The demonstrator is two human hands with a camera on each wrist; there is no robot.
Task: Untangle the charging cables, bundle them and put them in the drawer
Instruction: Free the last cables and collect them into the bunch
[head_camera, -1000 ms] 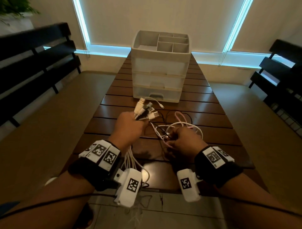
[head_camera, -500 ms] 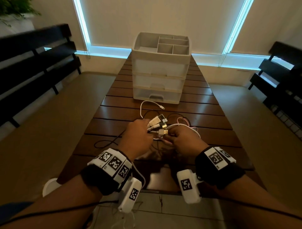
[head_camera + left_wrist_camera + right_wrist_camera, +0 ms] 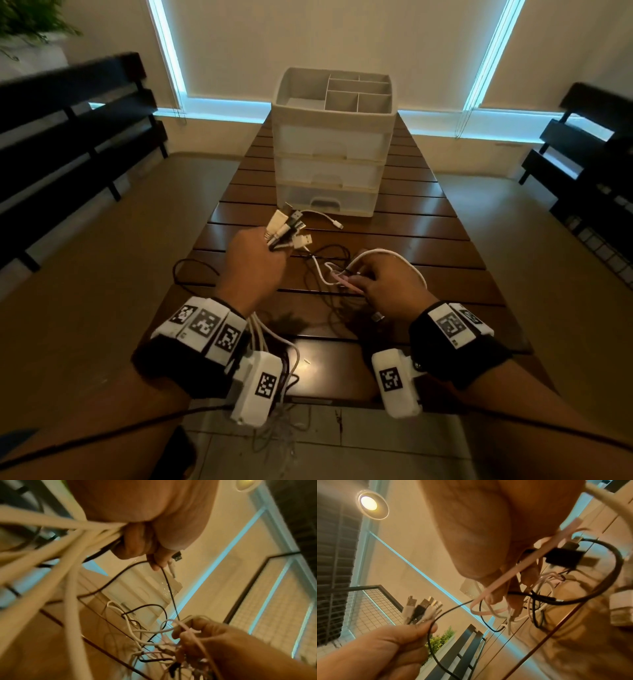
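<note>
My left hand (image 3: pixel 258 265) grips a bunch of charging cables just below their USB plugs (image 3: pixel 287 228), which fan out above the fist; the plugs (image 3: pixel 423 608) also show in the right wrist view. The white cords (image 3: pixel 260 337) trail back under my left wrist. My right hand (image 3: pixel 383 282) pinches a tangle of pink, white and black cables (image 3: pixel 337 275) over the wooden table (image 3: pixel 411 240). In the left wrist view a thin black cable (image 3: pixel 169 586) runs from my left fingers to the tangle. The white three-drawer unit (image 3: pixel 330 161) stands beyond, its drawers closed.
One white cable end (image 3: pixel 325 219) lies on the table before the bottom drawer. A black cable loop (image 3: pixel 186 270) hangs off the table's left edge. Dark benches (image 3: pixel 68 137) flank the table on the left and right (image 3: pixel 589 150). The open tray on top of the unit has several compartments.
My left hand has lifted the plug bunch up and to the left, away from my right hand. The right hand stays low over the tangle.
</note>
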